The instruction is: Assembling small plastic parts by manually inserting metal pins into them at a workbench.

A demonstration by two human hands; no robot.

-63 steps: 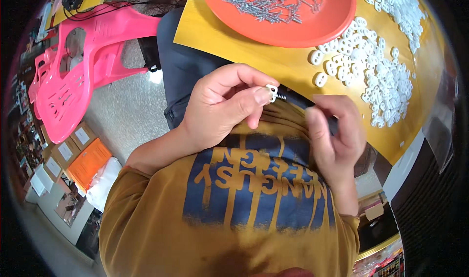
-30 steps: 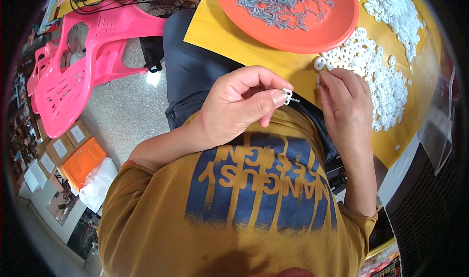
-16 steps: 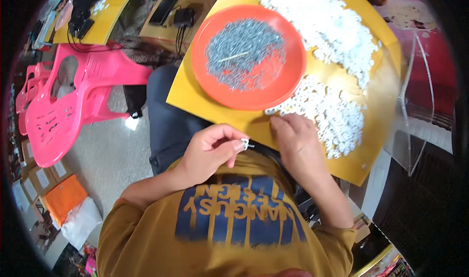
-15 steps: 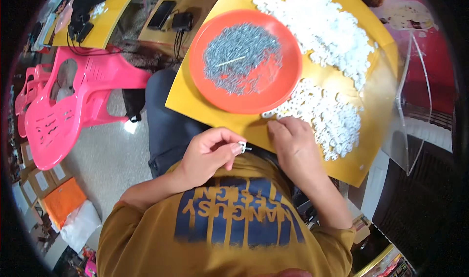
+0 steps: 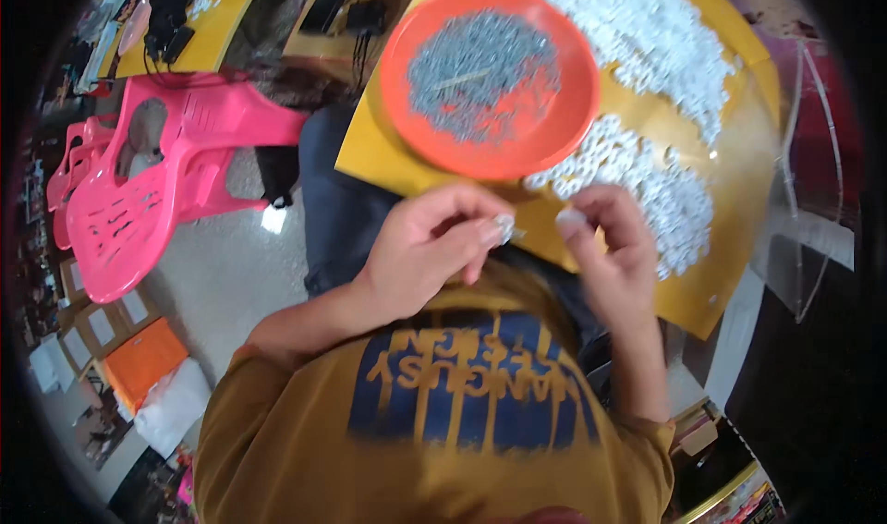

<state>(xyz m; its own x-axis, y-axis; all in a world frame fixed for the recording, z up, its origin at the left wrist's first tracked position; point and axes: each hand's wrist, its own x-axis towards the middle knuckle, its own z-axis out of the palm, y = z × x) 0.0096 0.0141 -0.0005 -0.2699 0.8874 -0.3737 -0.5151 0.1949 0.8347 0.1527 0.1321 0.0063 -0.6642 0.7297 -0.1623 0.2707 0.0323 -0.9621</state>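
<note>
My left hand [image 5: 430, 242], in front of my belly, pinches a small white plastic cable clip [image 5: 504, 228] between thumb and fingertips. A thin metal nail [image 5: 519, 235] pokes out of the clip to the right. Over the table's near edge, my right hand [image 5: 617, 242] is raised with thumb and forefinger tips close together. A whitish spot shows at those tips; blur hides whether it is a thumbnail or a small piece. Just beyond that hand lies a pile of white clips [image 5: 679, 214]. An orange-red bowl [image 5: 545, 140] holds many grey nails [image 5: 480, 62] and a thin pale stick.
A larger heap of white pieces [image 5: 647, 39] covers the far right of the yellow tabletop [image 5: 374, 150]. Pink plastic chairs [image 5: 129, 210] stand at the left. Behind them, a phone [image 5: 325, 6] and a black adapter [image 5: 366, 16] lie on a brown surface.
My right hand has lifted from the near edge of the clip pile and turned, thumb toward the left hand. The left hand keeps its clip. The whole view has shifted slightly.
</note>
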